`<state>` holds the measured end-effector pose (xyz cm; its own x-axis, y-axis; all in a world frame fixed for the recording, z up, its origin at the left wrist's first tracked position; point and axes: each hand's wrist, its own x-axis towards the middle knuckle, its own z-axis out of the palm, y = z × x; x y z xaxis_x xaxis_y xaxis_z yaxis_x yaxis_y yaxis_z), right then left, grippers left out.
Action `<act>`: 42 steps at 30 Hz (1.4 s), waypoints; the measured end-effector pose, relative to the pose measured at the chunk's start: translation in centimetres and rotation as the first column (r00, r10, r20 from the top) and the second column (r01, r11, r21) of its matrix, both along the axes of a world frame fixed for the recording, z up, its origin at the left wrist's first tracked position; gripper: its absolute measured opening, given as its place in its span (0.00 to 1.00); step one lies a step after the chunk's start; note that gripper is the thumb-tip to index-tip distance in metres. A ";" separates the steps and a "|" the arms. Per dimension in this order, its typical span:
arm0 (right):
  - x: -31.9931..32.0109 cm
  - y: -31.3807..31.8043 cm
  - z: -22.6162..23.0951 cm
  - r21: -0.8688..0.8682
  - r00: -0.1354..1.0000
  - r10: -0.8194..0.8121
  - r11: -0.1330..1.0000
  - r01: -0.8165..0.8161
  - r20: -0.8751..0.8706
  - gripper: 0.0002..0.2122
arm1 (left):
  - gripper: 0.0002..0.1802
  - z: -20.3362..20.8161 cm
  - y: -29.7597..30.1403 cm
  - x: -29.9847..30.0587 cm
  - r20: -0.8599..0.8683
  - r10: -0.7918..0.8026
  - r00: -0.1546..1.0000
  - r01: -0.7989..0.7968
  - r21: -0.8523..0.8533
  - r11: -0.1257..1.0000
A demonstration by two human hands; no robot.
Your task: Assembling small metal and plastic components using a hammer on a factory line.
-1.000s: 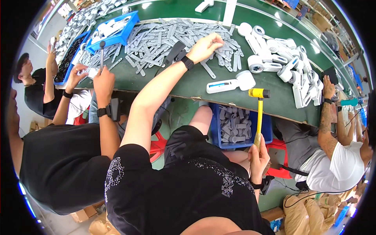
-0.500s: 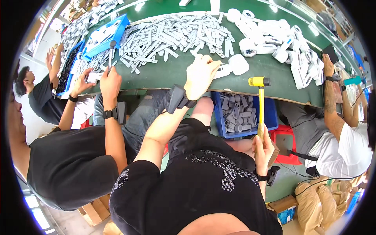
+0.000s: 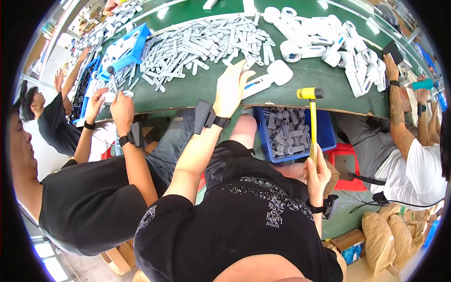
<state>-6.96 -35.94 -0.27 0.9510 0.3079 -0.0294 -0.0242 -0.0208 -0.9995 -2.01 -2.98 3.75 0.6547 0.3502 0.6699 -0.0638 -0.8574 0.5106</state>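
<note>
My left hand is at the table's front edge, with its thumb apart from its fingers. Just beyond its fingertips lies a small grey plastic strip, and I see no firm grip on it. Beside the thumb, a white plastic part with a round head and a straight handle rests on the green table. In my right hand is the handle of a mallet with a yellow and black head. The mallet stands upright, head up, off the table's front edge.
A pile of grey strips covers the table's middle. White round-headed parts are heaped to the right. Under the edge stands a blue bin with grey parts. A co-worker sits close at left, another at right.
My left hand's thumb has drawn back from the white part's handle, and the fingers are now by the small grey strip. The mallet stays raised. The view has shifted slightly.
</note>
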 end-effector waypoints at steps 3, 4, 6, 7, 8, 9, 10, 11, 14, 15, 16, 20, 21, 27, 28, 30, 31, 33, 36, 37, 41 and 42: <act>0.0 0.1 0.1 0.036 1.000 0.010 0.999 -0.010 0.008 0.23 | 0.15 0.3 -0.8 -0.6 0.032 -0.007 0.999 0.007 -0.016 1.000; 0.0 0.1 0.1 0.010 1.000 0.011 1.000 -0.011 0.015 0.23 | 0.16 0.3 -1.1 -0.8 -0.026 0.017 1.000 -0.015 0.082 0.997; 0.0 0.2 0.2 0.020 1.000 0.002 1.000 -0.002 -0.004 0.23 | 0.16 0.2 -1.7 -1.1 -0.082 0.047 0.996 -0.032 0.176 0.984; 0.0 0.2 0.2 0.018 1.000 0.001 1.000 -0.001 -0.006 0.23 | 0.17 0.0 -2.1 -1.1 -0.109 0.083 0.991 -0.058 0.215 0.975; -0.1 0.2 0.3 0.007 1.000 -0.006 1.000 0.006 0.005 0.23 | 0.18 -0.2 -2.4 -1.1 -0.149 0.121 0.981 -0.081 0.250 0.965; -0.1 0.2 0.3 0.015 1.000 -0.010 1.000 0.010 0.002 0.23 | 0.20 -0.4 -2.8 -1.0 -0.132 0.138 0.982 -0.095 0.286 0.954; -0.1 0.2 0.3 -0.002 1.000 -0.013 1.000 0.013 0.016 0.23 | 0.20 -0.6 -3.2 -1.0 -0.121 0.140 0.983 -0.100 0.290 0.952; -0.1 0.1 0.4 -0.003 1.000 -0.005 1.000 0.005 0.018 0.22 | 0.20 -0.8 -3.4 -1.0 -0.092 0.149 0.985 -0.114 0.307 0.945; -0.1 0.0 0.4 0.007 1.000 0.008 1.000 -0.009 0.021 0.23 | 0.20 -1.2 -3.7 -0.8 -0.076 0.163 0.984 -0.130 0.326 0.936; -0.1 0.0 0.4 0.015 1.000 0.017 1.000 -0.017 0.020 0.23 | 0.19 -1.3 -3.7 -0.7 -0.062 0.173 0.983 -0.143 0.336 0.931; -0.1 0.0 0.4 0.016 1.000 0.017 1.000 -0.018 0.022 0.23 | 0.18 -1.3 -3.6 -0.7 -0.052 0.186 0.981 -0.158 0.342 0.926; 0.0 0.0 0.3 0.038 1.000 0.007 0.999 -0.007 -0.012 0.23 | 0.17 -1.0 -3.6 -0.3 -0.006 0.184 0.983 -0.170 0.350 0.921; 0.0 0.1 0.3 0.043 1.000 0.010 0.999 -0.009 -0.014 0.23 | 0.15 -1.0 -3.6 -0.3 -0.013 0.181 0.983 -0.165 0.345 0.924; 0.7 0.4 0.2 -0.026 0.999 0.030 0.999 -0.029 0.033 0.22 | 0.10 -0.9 -3.9 -0.5 -0.083 0.183 0.980 -0.150 0.301 0.942; 1.1 0.7 0.2 -0.010 0.998 0.053 0.999 -0.053 0.016 0.22 | 0.05 -0.8 -3.8 -0.5 -0.116 0.201 0.973 -0.163 0.275 0.947; 2.2 1.3 0.1 -0.097 0.991 0.094 0.992 -0.084 0.098 0.22 | 0.03 -0.6 -3.6 -0.5 0.004 0.181 0.983 -0.175 0.285 0.942; 2.9 1.7 0.1 -0.134 0.981 0.114 0.987 -0.094 0.156 0.22 | 0.03 -0.6 -3.7 -0.5 0.056 0.172 0.984 -0.181 0.292 0.939; 4.6 2.6 0.1 -0.192 0.951 0.150 0.976 -0.099 0.270 0.22 | 0.06 -0.6 -3.7 -0.6 0.031 0.163 0.986 -0.166 0.262 0.951; 6.1 3.7 0.7 -0.236 0.926 0.203 0.963 -0.129 0.319 0.22 | 0.10 -1.0 -3.5 -0.8 0.002 0.141 0.990 -0.138 0.220 0.966; 6.5 4.0 1.1 -0.231 0.922 0.206 0.964 -0.133 0.328 0.22 | 0.12 -1.1 -3.3 -0.7 -0.026 0.087 0.996 -0.082 0.160 0.984; 6.9 4.3 3.0 -0.394 0.857 0.300 0.910 -0.126 0.419 0.21 | 0.14 -1.6 -2.3 -0.2 -0.031 -0.005 1.000 0.008 0.111 0.994; 6.8 4.2 3.4 -0.426 0.861 0.318 0.895 -0.134 0.396 0.21 | 0.14 -1.7 -2.0 -0.1 -0.026 0.003 1.000 0.000 0.110 0.994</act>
